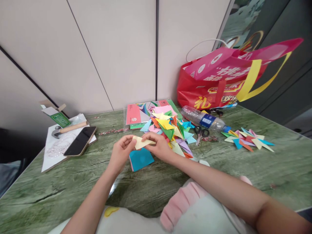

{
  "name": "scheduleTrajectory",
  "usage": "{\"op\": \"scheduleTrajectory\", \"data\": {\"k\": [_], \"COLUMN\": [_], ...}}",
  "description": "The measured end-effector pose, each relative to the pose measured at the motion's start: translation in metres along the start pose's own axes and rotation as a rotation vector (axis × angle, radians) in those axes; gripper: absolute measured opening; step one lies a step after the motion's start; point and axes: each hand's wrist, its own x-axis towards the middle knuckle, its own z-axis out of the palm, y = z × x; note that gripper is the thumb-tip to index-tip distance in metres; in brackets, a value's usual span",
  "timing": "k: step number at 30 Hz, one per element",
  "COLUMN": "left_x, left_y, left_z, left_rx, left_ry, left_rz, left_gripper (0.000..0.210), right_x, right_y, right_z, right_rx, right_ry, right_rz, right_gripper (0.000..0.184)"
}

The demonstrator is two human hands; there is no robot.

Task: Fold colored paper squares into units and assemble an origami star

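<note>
Between my two hands is a small piece of pale yellow folded paper (139, 143), held just above the table. My left hand (121, 151) pinches its left end with thumb and fingers. At its right end, my right hand (159, 146) is closed on it as well. Right under the hands lies a stack of paper with a blue sheet (142, 159) on top and a pink edge showing. Beyond my right hand a heap of folded paper pieces (168, 125) in many colours spreads over the table, partly hidden by that hand.
Packs of coloured paper (133, 114) lie behind the heap. Scissors (201, 132), a plastic bottle (207, 119), a paper star (248, 138) and a red bag (214, 81) are on the right. A phone (81, 141), a hammer (70, 128) and a green box (59, 118) are on the left.
</note>
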Motion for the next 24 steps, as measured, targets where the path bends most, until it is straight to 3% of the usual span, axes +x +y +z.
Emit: {"op": "scheduleTrajectory", "data": {"k": [7, 15, 19, 24], "left_x": [0.001, 0.001, 0.001, 0.001], "left_y": [0.003, 0.004, 0.004, 0.002], "left_z": [-0.001, -0.003, -0.005, -0.007], "left_rx": [-0.048, -0.126, -0.064, 0.095], "left_ry": [0.038, -0.011, -0.033, -0.021], "left_rz": [0.052, -0.062, -0.091, -0.015], "left_gripper": [0.027, 0.023, 0.027, 0.022], "right_x": [0.003, 0.004, 0.003, 0.002], "right_y": [-0.002, -0.007, -0.008, -0.011], "right_z": [0.0, 0.0, -0.001, -0.002], "right_rx": [0.126, 0.202, 0.181, 0.145], "right_ry": [0.021, 0.062, 0.03, 0.016], "right_rz": [-0.017, 0.045, -0.006, 0.033], "right_gripper": [0.023, 0.008, 0.008, 0.01]}}
